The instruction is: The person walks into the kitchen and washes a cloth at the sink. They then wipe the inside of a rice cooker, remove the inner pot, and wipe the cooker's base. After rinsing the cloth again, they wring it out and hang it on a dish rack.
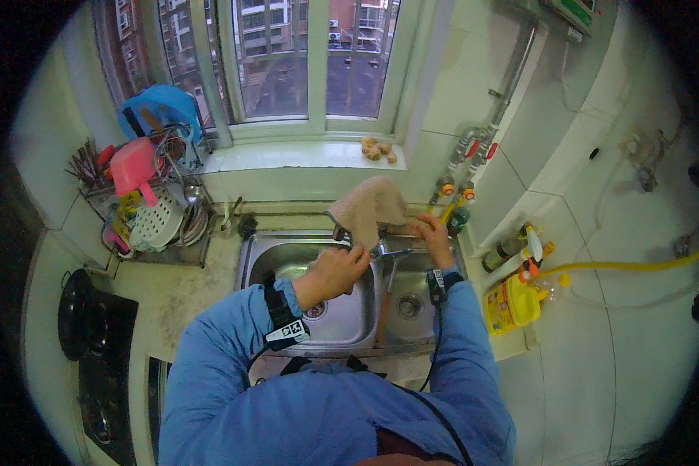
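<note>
A beige cloth (pixel 373 207) is spread above the back rim of a two-bowl stainless steel sink (pixel 349 336). My left hand (pixel 339 269) pinches its lower hanging corner, over the left bowl. At the cloth's right edge, my right hand (pixel 434 237) has its fingers closed on it, partly blurred. Just below the cloth shows a chrome faucet (pixel 395 253), its base hidden. A brown stick-like handle (pixel 383 311) leans along the divider between the bowls.
A dish rack (pixel 151 227) with a colander and pink scoop stands left. Ginger (pixel 377 149) lies on the windowsill (pixel 279 156). Right of the sink are a yellow jug (pixel 512 304), a spray bottle (pixel 534 243) and valve pipes (pixel 463 154). A black pot (pixel 81 314) sits at left.
</note>
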Demonstrator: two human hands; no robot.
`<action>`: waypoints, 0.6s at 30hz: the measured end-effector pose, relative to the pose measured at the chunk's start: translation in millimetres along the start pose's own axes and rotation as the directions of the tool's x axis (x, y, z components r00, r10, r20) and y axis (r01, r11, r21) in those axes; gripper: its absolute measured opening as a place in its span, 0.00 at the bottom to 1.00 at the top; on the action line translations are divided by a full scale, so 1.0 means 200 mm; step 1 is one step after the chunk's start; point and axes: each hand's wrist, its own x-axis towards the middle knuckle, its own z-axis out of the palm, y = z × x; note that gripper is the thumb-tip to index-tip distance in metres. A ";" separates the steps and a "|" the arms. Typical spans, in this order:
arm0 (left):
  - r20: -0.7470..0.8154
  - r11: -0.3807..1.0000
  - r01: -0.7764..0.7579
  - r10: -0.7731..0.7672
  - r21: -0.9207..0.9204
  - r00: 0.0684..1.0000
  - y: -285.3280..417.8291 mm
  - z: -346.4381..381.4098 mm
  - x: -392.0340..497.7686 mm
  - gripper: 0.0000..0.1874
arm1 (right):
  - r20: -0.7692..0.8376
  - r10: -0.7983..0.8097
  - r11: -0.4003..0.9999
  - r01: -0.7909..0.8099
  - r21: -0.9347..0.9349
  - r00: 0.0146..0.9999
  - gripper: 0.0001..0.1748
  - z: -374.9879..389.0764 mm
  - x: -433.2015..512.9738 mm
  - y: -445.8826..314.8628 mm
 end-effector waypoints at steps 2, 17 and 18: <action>-0.012 0.997 0.041 -0.042 -0.068 0.999 0.01 0.00 -0.06 0.18 | 0.089 0.115 0.993 -0.111 -0.045 0.989 0.11 0.04 -0.05 0.02; 0.578 -0.304 0.515 -0.616 -0.801 0.536 -0.21 0.05 -0.50 0.11 | 0.602 -0.031 0.955 -0.153 0.253 0.798 0.16 0.75 -0.55 -0.30; 0.630 -0.323 0.556 -0.552 -0.766 0.546 -0.23 0.04 -0.55 0.14 | 0.523 -0.160 0.985 0.100 0.142 0.837 0.16 0.76 -0.54 -0.30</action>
